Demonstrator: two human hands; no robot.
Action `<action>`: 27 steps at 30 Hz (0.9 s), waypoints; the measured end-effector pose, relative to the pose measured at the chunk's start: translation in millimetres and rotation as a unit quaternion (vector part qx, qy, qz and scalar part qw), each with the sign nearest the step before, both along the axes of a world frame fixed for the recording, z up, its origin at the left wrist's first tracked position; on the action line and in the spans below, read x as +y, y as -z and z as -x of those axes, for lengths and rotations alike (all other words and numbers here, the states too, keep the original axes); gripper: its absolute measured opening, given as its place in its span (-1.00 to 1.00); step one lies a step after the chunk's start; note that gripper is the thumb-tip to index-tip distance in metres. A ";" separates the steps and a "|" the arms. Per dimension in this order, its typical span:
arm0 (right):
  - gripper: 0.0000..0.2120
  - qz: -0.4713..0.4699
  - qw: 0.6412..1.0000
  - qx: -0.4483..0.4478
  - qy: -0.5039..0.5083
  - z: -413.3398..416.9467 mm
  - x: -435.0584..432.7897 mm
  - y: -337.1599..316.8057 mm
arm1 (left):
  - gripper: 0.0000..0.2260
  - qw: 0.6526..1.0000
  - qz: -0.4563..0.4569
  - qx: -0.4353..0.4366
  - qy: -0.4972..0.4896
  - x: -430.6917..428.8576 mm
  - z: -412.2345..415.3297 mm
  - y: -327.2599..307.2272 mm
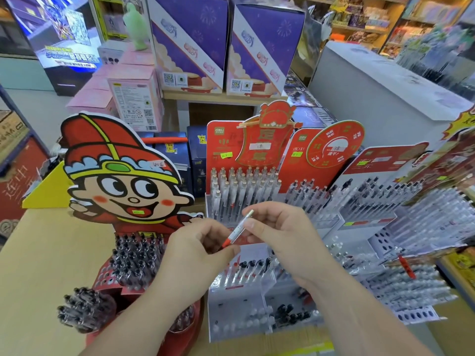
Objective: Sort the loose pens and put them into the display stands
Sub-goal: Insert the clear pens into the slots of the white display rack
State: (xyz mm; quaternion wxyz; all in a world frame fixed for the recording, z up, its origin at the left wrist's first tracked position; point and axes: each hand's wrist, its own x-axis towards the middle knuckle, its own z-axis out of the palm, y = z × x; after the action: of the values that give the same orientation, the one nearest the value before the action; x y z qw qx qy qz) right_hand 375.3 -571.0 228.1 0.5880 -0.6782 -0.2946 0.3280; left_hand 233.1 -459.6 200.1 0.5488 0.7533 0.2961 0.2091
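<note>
A clear pen (237,229) with a red lower end and a pale cap tip is held between both hands, tilted up to the right. My left hand (195,250) pinches its red end. My right hand (280,232) grips its upper part. Right behind the pen stands a red display stand (223,147) with rows of white pens. To the left is a cartoon-boy stand (120,176) filled with black-capped pens. Below my hands a clear tiered stand (241,299) holds a few pens in its slots.
More pen stands (385,196) crowd the right side, packed with clear and black pens. Purple boxes (190,44) and pink boxes (133,93) stand at the back. A tan tabletop (43,265) lies at the left. A white counter (380,86) rises at the back right.
</note>
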 end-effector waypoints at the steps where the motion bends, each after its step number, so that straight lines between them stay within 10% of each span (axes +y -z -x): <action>1: -0.87 -0.004 1.000 0.005 0.001 -0.9 -0.3 0.0 | -0.82 0.999 0.016 0.009 0.028 0.8 0.2 -1.8; 27: -0.86 -0.025 0.998 -0.010 -0.062 -19.6 -11.2 -0.6 | -0.73 0.981 0.162 0.027 0.099 6.4 -2.2 -13.6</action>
State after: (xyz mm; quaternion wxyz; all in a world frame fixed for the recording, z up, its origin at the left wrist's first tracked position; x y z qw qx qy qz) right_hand 394.9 -582.2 228.7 0.5801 -0.6470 -0.3501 0.3498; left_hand 235.4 -453.2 213.7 0.6735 0.6852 0.2648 0.0823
